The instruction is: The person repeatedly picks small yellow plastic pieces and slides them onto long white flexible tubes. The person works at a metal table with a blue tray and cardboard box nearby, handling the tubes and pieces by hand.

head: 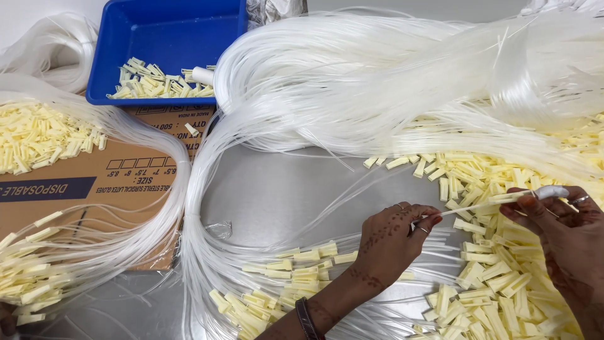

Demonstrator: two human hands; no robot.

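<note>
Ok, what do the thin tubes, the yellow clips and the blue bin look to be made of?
The thin tubes: soft clear plastic, probably; translucent, glossy, draping in loose loops. The pale yellow clips: rigid moulded plastic by their look, matte with identical shapes. The blue bin: hard plastic, smooth with a slight sheen. It rests on a flattened box of brown cardboard.

Blue plastic tray [165, 28] top left, holding some cream clips and one white tube piece [202, 75]. Flattened brown cardboard box [119, 176] just below it, partly under looped clear tubing. Grey metal table [283, 195] underneath everything. Crumpled clear plastic bag [47, 44] far left corner.
</note>
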